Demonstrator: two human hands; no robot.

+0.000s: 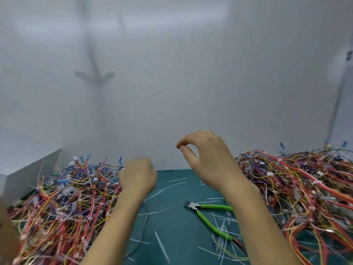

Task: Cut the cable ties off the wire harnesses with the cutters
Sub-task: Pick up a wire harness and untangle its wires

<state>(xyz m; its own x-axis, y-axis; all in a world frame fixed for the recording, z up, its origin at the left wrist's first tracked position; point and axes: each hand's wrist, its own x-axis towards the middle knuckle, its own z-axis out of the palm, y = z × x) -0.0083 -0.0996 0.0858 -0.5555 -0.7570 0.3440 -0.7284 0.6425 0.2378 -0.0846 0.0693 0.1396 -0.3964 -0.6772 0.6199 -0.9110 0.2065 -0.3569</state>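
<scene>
left hand [138, 178] is showing bare, its fingers [141, 162] blurring | right hand [208, 159] is showing bare | both forearms [122, 217] are showing bare too

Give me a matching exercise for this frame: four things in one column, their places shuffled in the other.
1. cutters
2. left hand
3. right hand
4. cut tie strips

A. raised above the mat
B. scattered over the mat
C. at the left wire pile's edge
D. green-handled, lying on the mat

Pairs: 1-D, 2-C, 3-A, 4-B
</scene>
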